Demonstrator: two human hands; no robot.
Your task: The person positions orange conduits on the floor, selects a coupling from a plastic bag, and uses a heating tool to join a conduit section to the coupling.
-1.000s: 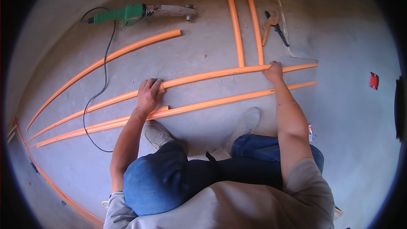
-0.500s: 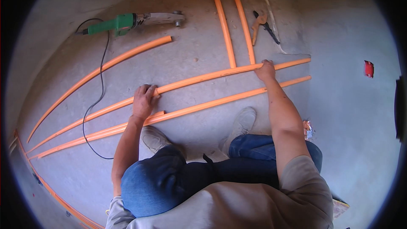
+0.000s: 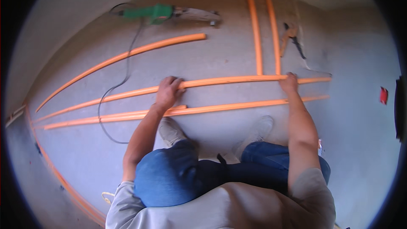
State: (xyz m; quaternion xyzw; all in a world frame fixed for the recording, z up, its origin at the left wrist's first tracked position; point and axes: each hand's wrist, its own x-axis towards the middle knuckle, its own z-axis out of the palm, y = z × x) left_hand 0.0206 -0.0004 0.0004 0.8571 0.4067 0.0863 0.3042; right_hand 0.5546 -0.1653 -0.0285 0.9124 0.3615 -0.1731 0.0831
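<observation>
A long orange pipe (image 3: 229, 80) lies across the floor in front of me, with both hands on it. My left hand (image 3: 169, 91) is closed over its middle stretch, fingers curled on the far side. Toward the pipe's right end, my right hand (image 3: 289, 82) grips it close to where two other orange pipes (image 3: 256, 38) come down from the far wall and end beside it. Nearer my shoes runs another long orange pipe (image 3: 237, 107), parallel, with a shorter piece alongside its left part.
A green pipe-welding tool (image 3: 157, 12) lies at the far left; its dark cable (image 3: 113, 87) crosses the pipes. A loose orange pipe (image 3: 163, 43) rests below it. An orange-and-black pipe cutter (image 3: 291, 38) is at far right. A red box (image 3: 383, 95) sits on the right-hand surface.
The whole view has swung, so the things before me appear farther right and slightly rotated. Both hands keep their hold on the same pipe.
</observation>
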